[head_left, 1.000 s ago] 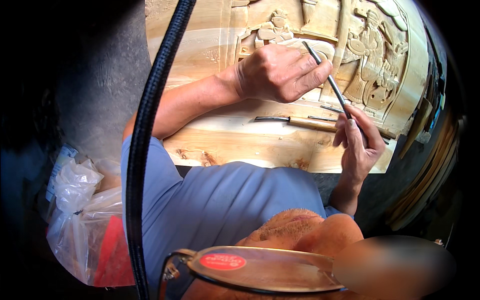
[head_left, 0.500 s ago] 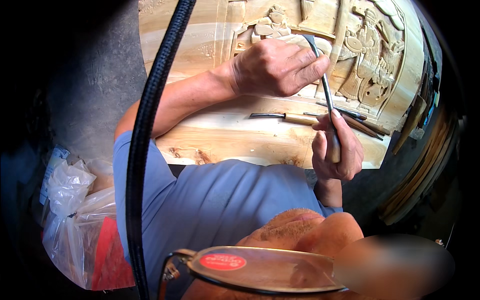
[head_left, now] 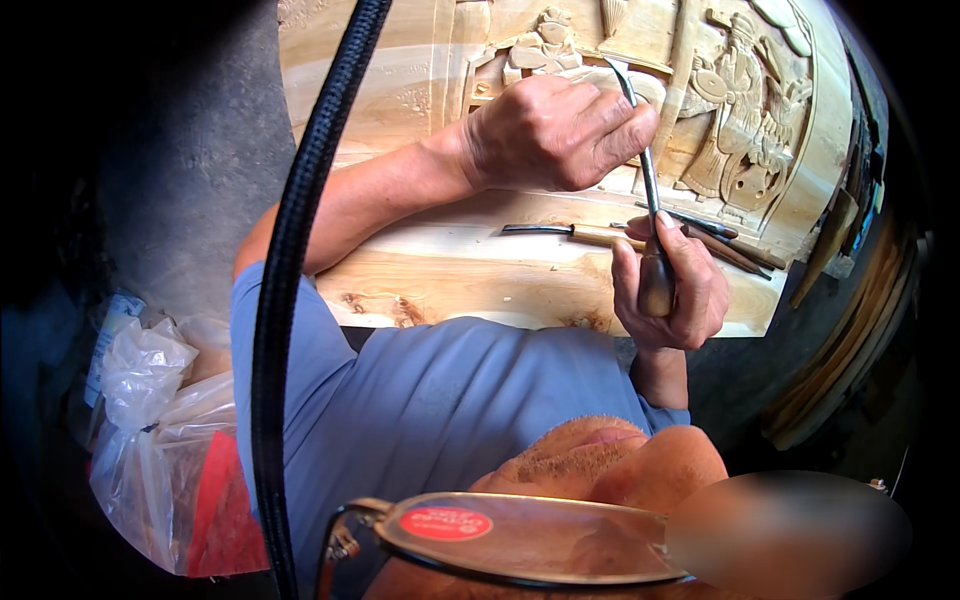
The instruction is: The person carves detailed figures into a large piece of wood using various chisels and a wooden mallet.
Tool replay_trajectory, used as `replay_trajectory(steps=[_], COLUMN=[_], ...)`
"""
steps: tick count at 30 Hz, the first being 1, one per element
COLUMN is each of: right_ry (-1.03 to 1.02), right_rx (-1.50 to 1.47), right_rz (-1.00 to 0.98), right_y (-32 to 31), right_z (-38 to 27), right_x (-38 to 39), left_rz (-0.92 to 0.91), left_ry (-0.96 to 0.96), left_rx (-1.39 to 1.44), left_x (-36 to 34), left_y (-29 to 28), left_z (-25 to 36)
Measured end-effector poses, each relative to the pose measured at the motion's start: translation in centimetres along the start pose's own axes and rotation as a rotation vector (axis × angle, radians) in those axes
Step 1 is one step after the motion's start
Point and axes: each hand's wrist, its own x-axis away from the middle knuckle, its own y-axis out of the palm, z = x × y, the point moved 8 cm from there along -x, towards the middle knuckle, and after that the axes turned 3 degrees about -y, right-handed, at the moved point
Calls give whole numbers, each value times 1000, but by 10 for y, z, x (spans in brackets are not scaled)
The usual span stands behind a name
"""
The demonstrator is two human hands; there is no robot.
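A carving chisel [head_left: 650,180] slants across the carved wooden panel [head_left: 395,80], its thin, curved blade tip up over the relief. My left hand [head_left: 560,135] is closed around the steel shaft just below the blade, its heel over the panel. Lower down, the dark wooden handle lies in my right hand [head_left: 685,295], whose thumb runs up along the shaft. Carved figures [head_left: 735,110] in robes stand out to the right of the blade, and a smaller carved figure [head_left: 545,45] sits left of it. My left hand hides the carving underneath.
Another chisel [head_left: 600,235] with a pale handle lies on the board near my right hand, beside several darker tools [head_left: 735,250]. Curved wooden strips [head_left: 840,330] lean at the right. A tied clear plastic bag [head_left: 145,400] stands at lower left. A black braided cable [head_left: 285,250] crosses the view.
The chisel has turned, so its blade shows narrow and curved instead of broad. My right hand has shifted slightly up with the handle; my left hand has stayed almost in place.
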Motion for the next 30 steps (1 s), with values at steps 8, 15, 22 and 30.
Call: replay_trajectory(steps=[8,15,22,30], right_ry=[280,228,229,222], right_rx=[-168,-154,-123,-108], right_rz=[42,33,10,-4], right_y=[-9,-13,-12,-12], right_z=[35,41,41,43], right_x=[12,5,-2,-3], left_rz=[-40,-18,-14,-14], left_ry=[-15,-32,-60,-76], left_rx=[-27,9,-13,19], left_x=[6,-1,-1,0], left_y=[2,2,2,4], left_z=[0,-2,-4,-6])
